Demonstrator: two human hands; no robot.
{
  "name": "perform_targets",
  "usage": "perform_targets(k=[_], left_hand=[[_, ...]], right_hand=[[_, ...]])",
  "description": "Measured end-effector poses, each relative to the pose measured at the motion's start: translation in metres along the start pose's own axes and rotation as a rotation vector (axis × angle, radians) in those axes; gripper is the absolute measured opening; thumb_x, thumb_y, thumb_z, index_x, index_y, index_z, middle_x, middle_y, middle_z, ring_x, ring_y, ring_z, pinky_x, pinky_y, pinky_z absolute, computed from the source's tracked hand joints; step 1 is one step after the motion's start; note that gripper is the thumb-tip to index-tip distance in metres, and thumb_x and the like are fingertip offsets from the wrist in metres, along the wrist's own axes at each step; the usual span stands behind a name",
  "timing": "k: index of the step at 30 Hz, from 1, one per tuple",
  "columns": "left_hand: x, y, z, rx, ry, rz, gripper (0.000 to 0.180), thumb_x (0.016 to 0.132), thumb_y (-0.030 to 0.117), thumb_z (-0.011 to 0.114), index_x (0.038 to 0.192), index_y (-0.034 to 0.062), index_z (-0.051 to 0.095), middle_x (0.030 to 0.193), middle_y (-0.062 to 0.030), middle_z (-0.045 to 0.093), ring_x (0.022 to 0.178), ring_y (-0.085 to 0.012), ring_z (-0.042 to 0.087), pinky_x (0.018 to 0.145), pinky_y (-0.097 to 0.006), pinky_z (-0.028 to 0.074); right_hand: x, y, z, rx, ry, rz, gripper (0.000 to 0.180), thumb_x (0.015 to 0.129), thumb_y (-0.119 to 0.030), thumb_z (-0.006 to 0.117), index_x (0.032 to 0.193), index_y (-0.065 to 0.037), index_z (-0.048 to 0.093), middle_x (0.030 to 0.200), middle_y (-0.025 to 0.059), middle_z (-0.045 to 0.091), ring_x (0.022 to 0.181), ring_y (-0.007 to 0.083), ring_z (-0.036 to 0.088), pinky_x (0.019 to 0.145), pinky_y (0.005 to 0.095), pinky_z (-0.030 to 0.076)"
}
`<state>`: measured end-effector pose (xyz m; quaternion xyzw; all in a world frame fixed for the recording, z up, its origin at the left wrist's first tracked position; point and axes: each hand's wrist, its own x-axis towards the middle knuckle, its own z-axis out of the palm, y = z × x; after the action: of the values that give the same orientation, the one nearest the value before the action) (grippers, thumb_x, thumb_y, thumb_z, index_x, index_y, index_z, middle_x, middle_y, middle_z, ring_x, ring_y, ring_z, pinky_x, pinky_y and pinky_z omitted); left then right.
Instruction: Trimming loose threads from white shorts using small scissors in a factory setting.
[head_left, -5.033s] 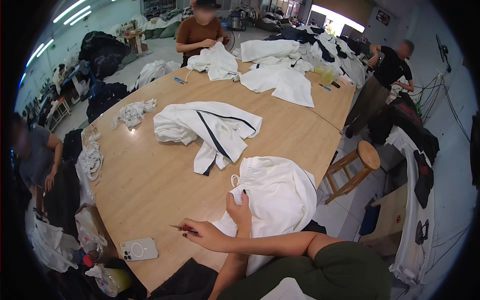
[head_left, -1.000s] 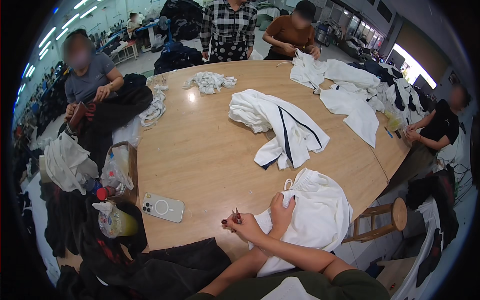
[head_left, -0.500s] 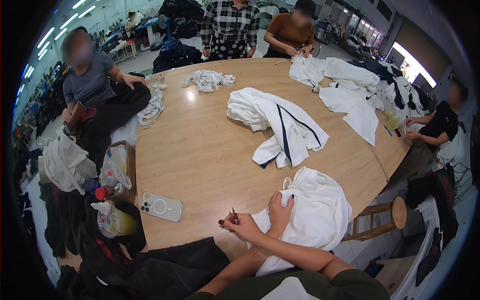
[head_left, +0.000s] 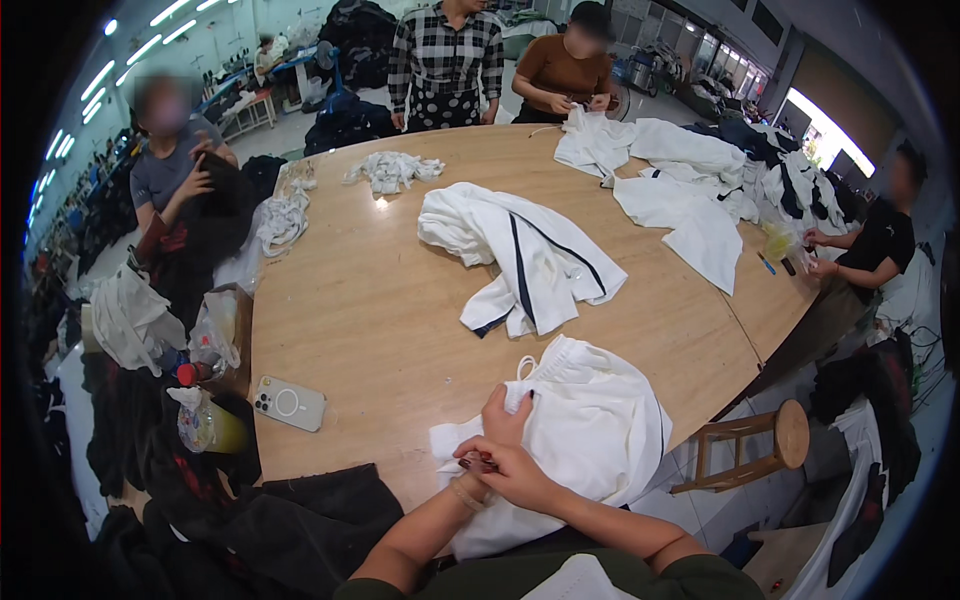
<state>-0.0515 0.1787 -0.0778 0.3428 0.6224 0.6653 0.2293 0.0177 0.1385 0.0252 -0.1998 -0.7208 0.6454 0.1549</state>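
Observation:
White trousers with a gathered elastic waist and a drawstring loop lie bunched at the table's near edge, partly over my lap. My left hand is closed on their cloth beside the waist, thumb up; some of its fingers are hidden in the folds. My right hand crosses over my left wrist, its fingers curled round small dark-red thread snips, mostly covered by the fingers. Farther up the table lies another white garment with dark navy stripes.
A phone lies left on the wooden table. Black cloth covers the near left; a drink cup stands beside it. White cloth pieces lie far right. A wooden stool stands right. Several people surround the table.
My right hand has drawn back onto my left wrist with the snips. The view has shifted, so the table's things sit farther left. The person at left has lifted dark cloth.

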Motion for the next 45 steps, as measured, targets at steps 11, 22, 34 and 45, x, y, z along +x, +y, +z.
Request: perform_targets(k=[11,22,34,45], left_hand=[[-0.015,0.04,-0.016,-0.19,-0.1,-0.223,0.011,0.085,0.006,0.061,0.093,-0.0015,0.063,0.079,0.0008,0.063,0.069,-0.0052,0.053,0.061,-0.022,0.045],[-0.03,0.097,-0.005,-0.21,0.007,-0.284,0.009,0.085,0.006,0.063,0.093,0.0004,0.063,0.079,0.0027,0.061,0.066,-0.0017,0.051,0.057,-0.018,0.04],[-0.043,0.1,-0.015,-0.227,0.008,-0.191,0.01,0.084,0.001,0.058,0.093,-0.0006,0.062,0.079,0.0041,0.059,0.068,-0.002,0.049,0.061,-0.019,0.041],[-0.064,0.111,-0.009,-0.193,0.115,-0.172,0.011,0.084,0.005,0.061,0.092,-0.0015,0.063,0.073,0.0051,0.058,0.062,-0.0021,0.048,0.054,-0.019,0.04]], right_hand=[[-0.075,0.0,-0.084,0.039,0.249,0.072,0.019,0.084,-0.006,0.064,0.102,-0.004,0.059,0.074,-0.0009,0.056,0.067,0.004,0.047,0.063,0.0204,0.042],[-0.098,0.016,-0.105,0.144,0.339,0.031,0.028,0.083,-0.004,0.065,0.108,-0.005,0.053,0.084,-0.0012,0.056,0.075,0.0039,0.048,0.068,0.0184,0.041],[-0.085,0.005,-0.114,0.237,0.409,0.037,0.018,0.083,-0.001,0.063,0.096,-0.004,0.052,0.089,-0.0026,0.054,0.075,0.0021,0.046,0.069,0.0167,0.039],[-0.076,0.016,-0.108,0.21,0.573,-0.078,0.004,0.088,-0.003,0.057,0.091,0.0,0.058,0.078,-0.0026,0.058,0.066,0.0011,0.043,0.061,0.0162,0.037]])
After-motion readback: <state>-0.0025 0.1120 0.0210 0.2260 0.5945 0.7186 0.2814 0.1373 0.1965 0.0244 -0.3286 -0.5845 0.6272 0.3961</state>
